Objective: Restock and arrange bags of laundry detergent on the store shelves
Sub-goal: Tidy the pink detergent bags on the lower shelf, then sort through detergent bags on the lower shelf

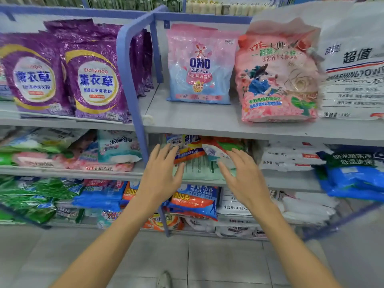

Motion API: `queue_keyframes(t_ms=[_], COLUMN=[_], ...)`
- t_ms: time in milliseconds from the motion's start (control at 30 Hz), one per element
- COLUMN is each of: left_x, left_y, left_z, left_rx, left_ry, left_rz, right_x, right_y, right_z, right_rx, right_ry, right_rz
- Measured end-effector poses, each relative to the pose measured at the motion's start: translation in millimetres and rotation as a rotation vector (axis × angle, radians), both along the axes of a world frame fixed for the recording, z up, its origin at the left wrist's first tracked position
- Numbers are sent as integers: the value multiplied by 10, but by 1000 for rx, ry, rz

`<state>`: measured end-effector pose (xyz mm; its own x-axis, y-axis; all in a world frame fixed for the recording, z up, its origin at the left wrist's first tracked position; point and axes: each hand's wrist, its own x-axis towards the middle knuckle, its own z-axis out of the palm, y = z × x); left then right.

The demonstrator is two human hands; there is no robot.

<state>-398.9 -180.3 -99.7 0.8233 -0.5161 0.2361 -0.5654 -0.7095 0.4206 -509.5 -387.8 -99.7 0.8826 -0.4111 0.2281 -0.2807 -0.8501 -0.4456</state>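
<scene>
Both your left hand [161, 173] and right hand [242, 175] are spread, holding nothing. That pale green bag [199, 168] looks floppy and probably heavy-ish, so grab both side edges, not the slick top.

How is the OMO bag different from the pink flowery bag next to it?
The OMO bag is pink fading to light blue; the flowery bag is pink nearly all over, with flower pictures. The OMO bag stands farther back on the shelf; the flowery bag stands near the front edge. Both stand upright on one shelf.
</scene>
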Motion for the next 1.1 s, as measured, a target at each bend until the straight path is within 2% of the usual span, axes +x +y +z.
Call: queue_keyframes(t_ms=[267,533,667,800,900,1100], left_x=[-661,-722,-587,-266,31,552], left_y=[284,492,497,304,4,-789], left_z=[-214,-436,-477,-550,-677,-967], left_rx=[36,25,-22,-46,-46,-142], left_ry=[45,89,130,184,212,269], left_rz=[71,91,69,14,-4,-22], right_x=[-567,-598,-429,-162,119,636], right_y=[169,313,325,92,-239,-927], right_z=[-296,-446,-480,-559,-658,-965], right_rx=[67,136,266,390,432,622], right_ry=[83,148,135,20,-82,-128], right_rz=[22,-24,-109,-243,-298,-438])
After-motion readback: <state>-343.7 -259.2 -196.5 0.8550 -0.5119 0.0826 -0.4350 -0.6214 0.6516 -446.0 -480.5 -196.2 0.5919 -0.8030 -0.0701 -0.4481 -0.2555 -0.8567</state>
